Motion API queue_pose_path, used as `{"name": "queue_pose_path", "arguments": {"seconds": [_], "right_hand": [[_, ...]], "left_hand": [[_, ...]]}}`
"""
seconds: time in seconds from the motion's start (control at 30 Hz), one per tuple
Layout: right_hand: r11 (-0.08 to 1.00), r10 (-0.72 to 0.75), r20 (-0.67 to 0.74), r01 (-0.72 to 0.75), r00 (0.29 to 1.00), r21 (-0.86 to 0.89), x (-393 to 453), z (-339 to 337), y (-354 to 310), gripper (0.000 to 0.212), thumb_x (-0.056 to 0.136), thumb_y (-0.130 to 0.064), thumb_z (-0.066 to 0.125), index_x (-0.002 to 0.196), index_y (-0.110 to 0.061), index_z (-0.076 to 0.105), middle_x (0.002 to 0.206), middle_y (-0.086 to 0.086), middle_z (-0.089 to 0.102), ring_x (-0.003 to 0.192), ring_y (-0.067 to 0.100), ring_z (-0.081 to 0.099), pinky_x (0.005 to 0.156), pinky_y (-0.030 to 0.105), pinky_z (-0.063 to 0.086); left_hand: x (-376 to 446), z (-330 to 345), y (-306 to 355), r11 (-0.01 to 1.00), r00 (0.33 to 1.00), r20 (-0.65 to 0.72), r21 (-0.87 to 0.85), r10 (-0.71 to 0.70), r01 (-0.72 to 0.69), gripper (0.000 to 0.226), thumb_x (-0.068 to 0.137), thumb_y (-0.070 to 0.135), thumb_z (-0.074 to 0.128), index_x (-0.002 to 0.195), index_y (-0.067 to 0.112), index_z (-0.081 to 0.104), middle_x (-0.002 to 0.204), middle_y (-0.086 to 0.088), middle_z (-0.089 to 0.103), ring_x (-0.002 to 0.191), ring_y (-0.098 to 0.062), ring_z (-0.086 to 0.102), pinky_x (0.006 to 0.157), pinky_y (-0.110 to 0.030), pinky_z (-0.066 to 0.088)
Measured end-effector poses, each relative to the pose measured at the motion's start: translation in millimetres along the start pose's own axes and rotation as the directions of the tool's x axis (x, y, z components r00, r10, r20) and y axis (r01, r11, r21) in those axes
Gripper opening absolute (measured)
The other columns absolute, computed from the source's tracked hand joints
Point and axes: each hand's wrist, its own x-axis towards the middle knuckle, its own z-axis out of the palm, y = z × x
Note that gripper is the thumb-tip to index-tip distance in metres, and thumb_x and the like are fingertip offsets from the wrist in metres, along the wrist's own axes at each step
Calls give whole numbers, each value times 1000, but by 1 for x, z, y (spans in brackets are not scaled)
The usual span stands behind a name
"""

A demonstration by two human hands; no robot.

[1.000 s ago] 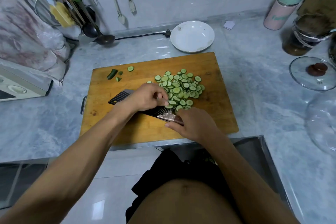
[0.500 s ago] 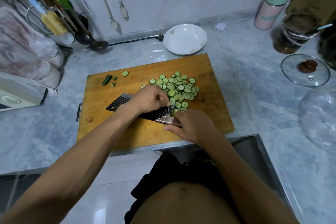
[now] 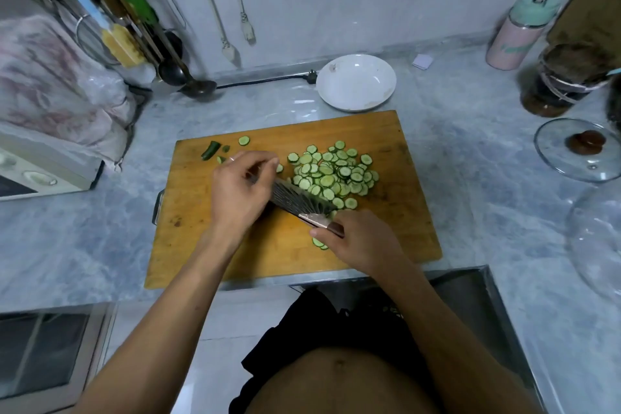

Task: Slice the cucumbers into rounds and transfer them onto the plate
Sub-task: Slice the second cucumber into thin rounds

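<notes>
Heaped cucumber rounds before bare white plate

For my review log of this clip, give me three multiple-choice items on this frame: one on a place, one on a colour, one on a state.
1. Where is the plate?
A. On the counter behind the cutting board
B. On the board
C. In the sink

2. What colour is the plate?
A. Blue
B. White
C. Black

3. What is the right hand doing?
A. Resting flat on the counter
B. Lifting the plate
C. Gripping the knife by its handle

Answers:
1 A, the plate sits past the board's far edge.
2 B, its surface is white and holds no cucumber slices.
3 C, its fingers curl round the handle while the left hand is at the blade.
</notes>
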Motion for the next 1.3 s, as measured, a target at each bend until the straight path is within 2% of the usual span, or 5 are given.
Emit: {"name": "queue_pose_path", "arguments": {"seconds": [0.17,0.33,0.43,0.7,1.3], "right_hand": [[983,64,8,-65,998,170,5,2,-11,57,94,-57,53,59,-16,35,54,3,32,46,16,32,49,32,20],[947,63,41,-73,997,312,7,2,-24,58,100,-52,43,56,-15,33,52,4,30,44,15,28,43,25,20],[920,90,107,-124,990,372,10,7,-27,60,100,-58,34,61,-13,39,57,10,36,48,20,36,50,29,25],[951,77,132,-113,988,289,6,9,-46,58,102,-54,34,62,-11,34,54,5,30,47,18,31,47,29,19],[981,135,159,-155,978,116,5,23,-66,55,101,-56,35,62,-18,38,59,1,43,53,15,43,47,30,28]], "left_hand": [[-33,-10,-39,984,969,-176,-17,-176,176,13,90,13,65,98,13,75,93,3,71,83,-8,62,76,-28,51],[-65,2,-91,942,965,134,283,-224,179,25,89,21,68,114,16,71,114,-1,65,104,-18,59,88,-34,51],[-71,17,-97,933,961,198,340,-191,115,33,92,30,67,123,19,67,124,0,63,112,-21,56,87,-32,50],[-71,24,-121,859,983,182,504,-9,-86,29,95,23,62,123,23,67,124,2,66,102,-25,62,71,-33,55],[-67,18,-132,849,953,301,512,-36,-130,34,96,31,47,123,24,66,132,2,62,108,-23,60,75,-32,53]]}}
